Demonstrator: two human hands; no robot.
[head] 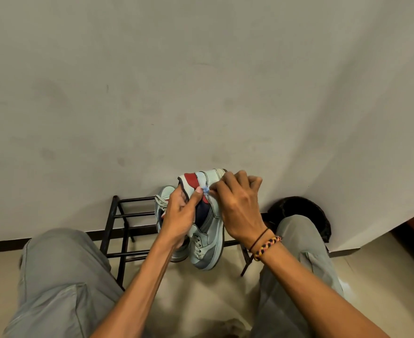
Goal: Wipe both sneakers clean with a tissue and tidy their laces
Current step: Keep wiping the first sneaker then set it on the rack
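A black metal shoe rack [118,215] stands against the stained pale wall [201,81]. A black bin [296,208] sits in the corner, on the cream floor [381,276].

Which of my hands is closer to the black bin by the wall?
Right. Your right hand grips the raised sneaker just left of the black bin; your left hand holds the sneaker's other side, farther from the bin.
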